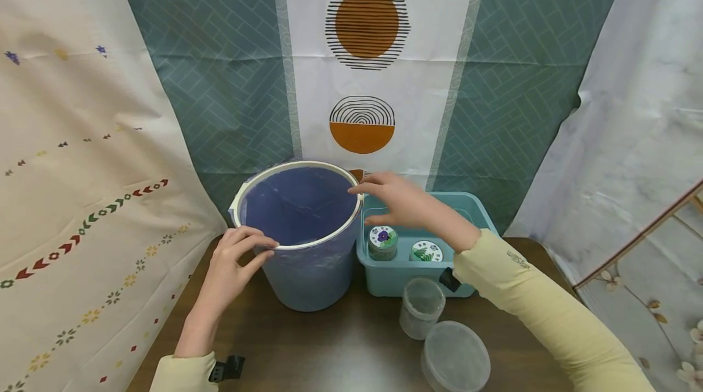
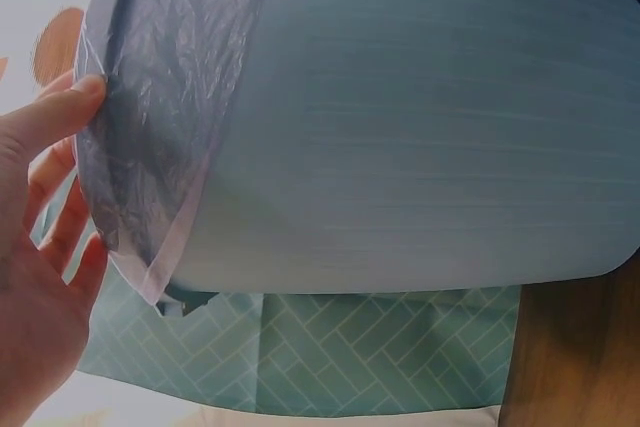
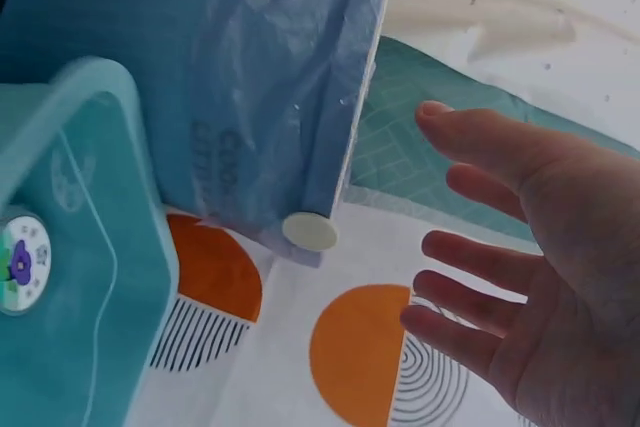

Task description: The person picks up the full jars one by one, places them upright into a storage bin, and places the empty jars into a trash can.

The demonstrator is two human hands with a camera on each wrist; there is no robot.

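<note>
A blue trash can [image 1: 310, 285] stands upright with a white ring around its rim [image 1: 299, 166]. A thin translucent purplish trash bag [image 2: 185, 77] lines it and folds down over the outside. At the near left of the rim, my left hand [image 1: 236, 264] holds the edge between thumb and fingers, the thumb [image 2: 85, 102] lying on the outer side. My right hand [image 1: 401, 199] hovers by the right of the rim; in the right wrist view its fingers are spread and apart from the can, with nothing in them.
Right of the can sits a teal basin [image 1: 467, 199] holding two lidded jars, one with a purple-flower lid [image 1: 382, 237] and one with a green-leaf lid [image 1: 426, 251]. Two clear containers [image 1: 421, 306] [image 1: 456, 355] stand in front. Patterned cloths [image 1: 219, 74] hang behind and beside the brown table [image 1: 340, 349].
</note>
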